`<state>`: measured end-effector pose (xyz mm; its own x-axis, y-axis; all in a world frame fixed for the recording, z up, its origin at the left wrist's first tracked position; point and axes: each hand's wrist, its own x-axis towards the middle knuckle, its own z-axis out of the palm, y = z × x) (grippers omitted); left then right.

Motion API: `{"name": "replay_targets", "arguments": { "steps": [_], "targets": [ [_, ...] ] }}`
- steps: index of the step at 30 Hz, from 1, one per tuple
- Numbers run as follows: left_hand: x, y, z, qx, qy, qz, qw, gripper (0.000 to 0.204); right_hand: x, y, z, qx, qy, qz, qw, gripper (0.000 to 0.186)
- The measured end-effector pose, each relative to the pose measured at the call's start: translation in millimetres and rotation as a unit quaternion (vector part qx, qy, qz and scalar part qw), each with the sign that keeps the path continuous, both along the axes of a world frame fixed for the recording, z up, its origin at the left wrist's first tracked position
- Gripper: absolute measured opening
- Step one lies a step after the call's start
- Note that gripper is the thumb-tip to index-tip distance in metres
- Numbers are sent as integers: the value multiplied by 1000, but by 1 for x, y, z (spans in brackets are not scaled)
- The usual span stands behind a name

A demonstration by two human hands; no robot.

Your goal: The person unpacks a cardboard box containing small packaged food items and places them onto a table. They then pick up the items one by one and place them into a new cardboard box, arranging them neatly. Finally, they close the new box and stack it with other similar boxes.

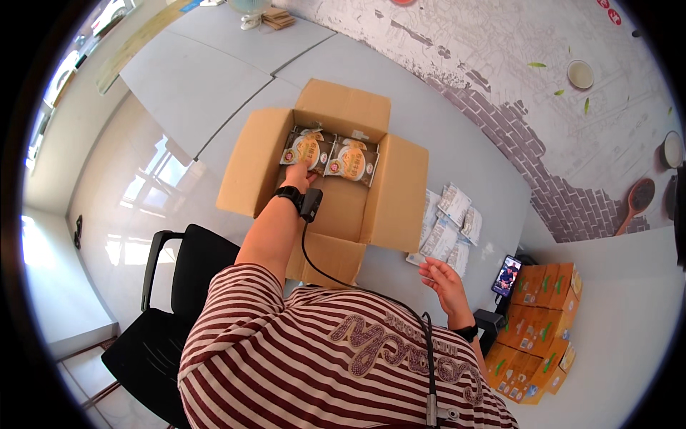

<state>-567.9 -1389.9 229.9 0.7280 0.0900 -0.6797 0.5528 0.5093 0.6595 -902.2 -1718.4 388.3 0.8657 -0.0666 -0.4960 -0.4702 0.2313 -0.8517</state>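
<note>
An open cardboard box [340, 209] sits on the table with its flaps folded outward. Two rows of shiny packets with orange-and-white fronts lie along its far side: a left packet [306, 150] and a right packet [351, 163]. My left hand [299, 176] reaches down into the box, its fingers closed at the near edge of the left packet; the fingertips are partly hidden. Over the table's near edge, right of the box, my right hand [444, 284] is held with fingers stretched out and nothing in it. Nearest to it is a pile of white packets [441, 239].
Orange cartons [537, 325] are stacked at the right, beside a lit phone [506, 276] and a black device [490, 323]. A black chair [187, 275] stands at my left. A cable [357, 287] runs from my left wrist across my chest. Grey tabletop [457, 136] extends behind the box to the wall.
</note>
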Motion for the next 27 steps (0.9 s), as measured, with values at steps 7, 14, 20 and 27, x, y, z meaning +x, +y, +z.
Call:
{"name": "replay_targets", "arguments": {
  "steps": [7, 14, 20, 27],
  "targets": [
    [-11, 7, 11, 92, 39, -118, 988, 28, 0, -4, -8, -14, -13, 19, 1000, 38],
    [-15, 33, 0, -46, 18, -79, 996, 31, -1, -18, -18, 1, -33, 38, 999, 40],
    [-75, -1, 59, -93, -71, -125, 985, 22, -5, -36, -26, 16, -25, 32, 999, 37],
    [-147, -24, 100, -85, -100, -144, 981, 23, 1, -58, -49, 37, -40, 39, 998, 36]
  ]
}}
